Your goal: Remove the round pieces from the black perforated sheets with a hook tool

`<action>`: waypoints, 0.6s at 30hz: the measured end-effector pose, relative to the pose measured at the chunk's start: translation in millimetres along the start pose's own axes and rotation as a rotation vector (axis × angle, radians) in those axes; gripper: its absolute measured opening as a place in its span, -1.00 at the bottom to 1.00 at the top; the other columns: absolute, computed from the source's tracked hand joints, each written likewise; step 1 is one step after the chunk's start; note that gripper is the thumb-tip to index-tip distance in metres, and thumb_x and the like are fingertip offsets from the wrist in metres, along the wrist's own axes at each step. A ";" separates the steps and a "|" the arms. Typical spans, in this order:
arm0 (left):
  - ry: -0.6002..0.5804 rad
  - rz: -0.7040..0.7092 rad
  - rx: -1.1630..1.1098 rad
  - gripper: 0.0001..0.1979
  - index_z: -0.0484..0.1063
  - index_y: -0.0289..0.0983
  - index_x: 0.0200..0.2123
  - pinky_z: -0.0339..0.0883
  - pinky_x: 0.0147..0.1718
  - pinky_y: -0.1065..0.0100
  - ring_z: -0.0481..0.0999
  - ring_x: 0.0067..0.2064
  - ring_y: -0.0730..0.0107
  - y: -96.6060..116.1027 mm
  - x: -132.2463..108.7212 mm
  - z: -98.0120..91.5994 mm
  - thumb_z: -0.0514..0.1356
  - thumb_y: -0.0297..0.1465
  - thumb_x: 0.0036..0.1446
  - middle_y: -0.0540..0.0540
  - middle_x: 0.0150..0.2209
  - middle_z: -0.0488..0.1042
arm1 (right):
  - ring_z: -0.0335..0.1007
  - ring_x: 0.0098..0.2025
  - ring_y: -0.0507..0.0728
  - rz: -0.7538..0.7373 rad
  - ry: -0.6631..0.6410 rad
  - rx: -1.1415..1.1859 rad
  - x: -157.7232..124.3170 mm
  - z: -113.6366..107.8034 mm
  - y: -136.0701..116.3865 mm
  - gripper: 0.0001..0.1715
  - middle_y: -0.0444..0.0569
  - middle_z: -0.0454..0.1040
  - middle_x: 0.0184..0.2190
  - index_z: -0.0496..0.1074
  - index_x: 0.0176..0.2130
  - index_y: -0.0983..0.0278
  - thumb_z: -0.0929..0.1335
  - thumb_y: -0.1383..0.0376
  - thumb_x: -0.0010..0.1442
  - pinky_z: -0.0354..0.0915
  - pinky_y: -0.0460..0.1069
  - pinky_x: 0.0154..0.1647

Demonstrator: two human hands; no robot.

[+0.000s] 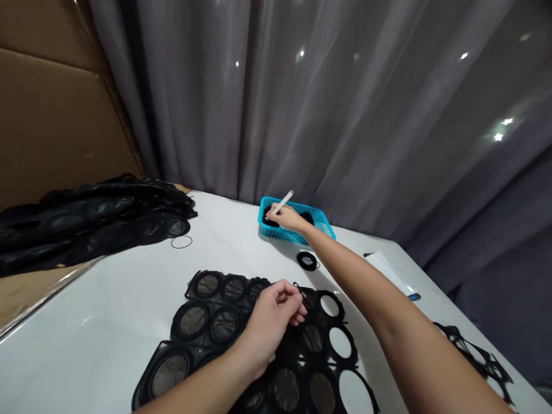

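My right hand is closed round a white pen-like tool and reaches into the blue perforated basket, where black pieces lie. Over the black sheet of joined rings, my left hand has its fingers curled together, with a thin black strip at the fingertips. Dark mesh fills many of the rings; those along the sheet's right edge show white through their holes. A loose black ring rests on the table between the basket and the sheet.
Piled black ringed material lies at the left by brown cardboard. A thin black loop is near it on the white table. At the right are a clear packet and black scraps. A grey curtain hangs behind.
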State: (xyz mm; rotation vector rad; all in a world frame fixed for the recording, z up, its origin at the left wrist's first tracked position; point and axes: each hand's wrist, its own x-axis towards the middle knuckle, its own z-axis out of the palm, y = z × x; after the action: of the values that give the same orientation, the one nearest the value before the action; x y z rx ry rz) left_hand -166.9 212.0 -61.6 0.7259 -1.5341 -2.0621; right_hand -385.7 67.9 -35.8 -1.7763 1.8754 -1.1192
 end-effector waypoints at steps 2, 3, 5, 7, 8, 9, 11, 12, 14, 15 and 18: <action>0.007 0.015 0.014 -0.75 0.33 -0.32 -0.37 0.24 -0.39 0.45 0.40 -0.43 0.49 0.0 2.0 -0.5 0.24 -0.24 0.11 -0.04 -0.44 0.45 | 0.32 -0.33 0.08 -0.006 -0.037 0.027 2.3 4.0 0.2 -0.85 -0.12 0.44 -0.43 0.31 -0.46 0.27 0.35 0.32 0.12 0.19 -0.07 -0.28; 0.012 0.022 0.020 -0.74 0.32 -0.32 -0.37 0.24 -0.40 0.45 0.39 -0.43 0.49 0.0 3.0 -0.9 0.24 -0.24 0.11 -0.04 -0.44 0.45 | 0.30 -0.36 0.07 -0.007 -0.046 0.041 3.4 5.5 -0.2 -0.83 -0.14 0.41 -0.48 0.30 -0.47 0.27 0.36 0.32 0.11 0.18 -0.08 -0.30; 0.019 0.034 0.031 -0.73 0.32 -0.32 -0.37 0.24 -0.40 0.45 0.39 -0.44 0.49 0.2 5.0 -2.2 0.24 -0.22 0.11 -0.04 -0.45 0.45 | 0.28 -0.40 0.06 -0.008 -0.047 0.072 3.8 6.3 -2.9 -0.80 -0.15 0.37 -0.52 0.29 -0.49 0.28 0.38 0.32 0.10 0.17 -0.07 -0.33; 0.031 0.046 0.041 -0.71 0.33 -0.32 -0.37 0.24 -0.38 0.45 0.39 -0.42 0.49 1.0 6.9 -4.3 0.25 -0.20 0.11 -0.04 -0.44 0.45 | 0.31 -0.38 0.07 -0.018 -0.017 0.110 -1.9 2.9 -9.2 -0.82 -0.14 0.40 -0.50 0.32 -0.47 0.28 0.39 0.30 0.11 0.19 -0.07 -0.30; 0.040 0.053 0.045 -0.70 0.33 -0.32 -0.37 0.24 -0.38 0.45 0.39 -0.42 0.49 1.5 7.9 -5.5 0.25 -0.18 0.11 -0.04 -0.43 0.44 | 0.33 -0.35 0.08 -0.028 0.011 0.132 -8.5 -0.2 -13.8 -0.84 -0.12 0.43 -0.46 0.34 -0.45 0.29 0.38 0.29 0.12 0.21 -0.06 -0.27; 0.051 0.061 0.050 -0.69 0.33 -0.31 -0.36 0.24 -0.37 0.45 0.39 -0.41 0.49 2.1 9.0 -6.9 0.25 -0.17 0.11 -0.04 -0.43 0.44 | 0.36 -0.32 0.09 -0.038 0.045 0.157 -18.5 -3.9 -19.4 -0.85 -0.10 0.46 -0.42 0.36 -0.42 0.28 0.37 0.27 0.15 0.23 -0.05 -0.24; 0.076 0.079 0.060 -0.67 0.34 -0.31 -0.33 0.25 -0.37 0.45 0.39 -0.39 0.48 2.8 11.3 -9.5 0.25 -0.15 0.11 -0.04 -0.41 0.44 | 0.41 -0.25 0.10 -0.057 0.132 0.214 -49.6 -11.7 -32.4 -0.83 -0.06 0.50 -0.31 0.38 -0.34 0.27 0.33 0.22 0.23 0.27 -0.04 -0.18; 0.085 0.087 0.066 -0.66 0.35 -0.31 -0.32 0.25 -0.36 0.45 0.39 -0.39 0.47 2.7 12.4 -10.7 0.24 -0.13 0.11 -0.04 -0.40 0.44 | 0.43 -0.23 0.11 -0.063 0.175 0.245 -70.5 -14.8 -39.3 -0.79 -0.04 0.51 -0.27 0.37 -0.31 0.27 0.29 0.18 0.28 0.29 -0.04 -0.17; 0.087 0.098 0.081 -0.64 0.36 -0.32 -0.32 0.25 -0.35 0.44 0.40 -0.37 0.46 1.1 14.3 -12.3 0.25 -0.11 0.10 -0.05 -0.38 0.45 | 0.45 -0.22 0.13 -0.072 0.280 0.372 -119.0 -18.0 -51.4 -0.77 -0.03 0.52 -0.28 0.40 -0.29 0.26 0.33 0.14 0.27 0.32 -0.02 -0.15; 0.081 0.098 0.092 -0.64 0.37 -0.32 -0.32 0.26 -0.35 0.44 0.40 -0.36 0.45 -0.4 14.8 -12.6 0.26 -0.11 0.09 -0.05 -0.38 0.45 | 0.45 -0.23 0.13 -0.073 0.317 0.421 -144.5 -17.8 -56.1 -0.76 -0.03 0.52 -0.29 0.41 -0.32 0.26 0.37 0.13 0.25 0.32 -0.01 -0.16; 0.042 0.091 0.131 -0.64 0.43 -0.34 -0.33 0.26 -0.33 0.42 0.40 -0.36 0.43 -7.2 14.6 -10.6 0.29 -0.12 0.06 -0.06 -0.38 0.47 | 0.46 -0.13 0.14 -0.049 0.375 0.439 -211.4 -11.4 -62.1 -0.76 -0.01 0.54 -0.19 0.40 -0.39 0.26 0.39 0.18 0.27 0.33 0.00 -0.07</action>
State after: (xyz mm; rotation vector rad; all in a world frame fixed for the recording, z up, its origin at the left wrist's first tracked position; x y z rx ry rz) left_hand -171.3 196.9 -73.1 0.7285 -1.6594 -1.8835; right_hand -314.4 276.6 -42.0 -1.4427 1.6002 -1.8211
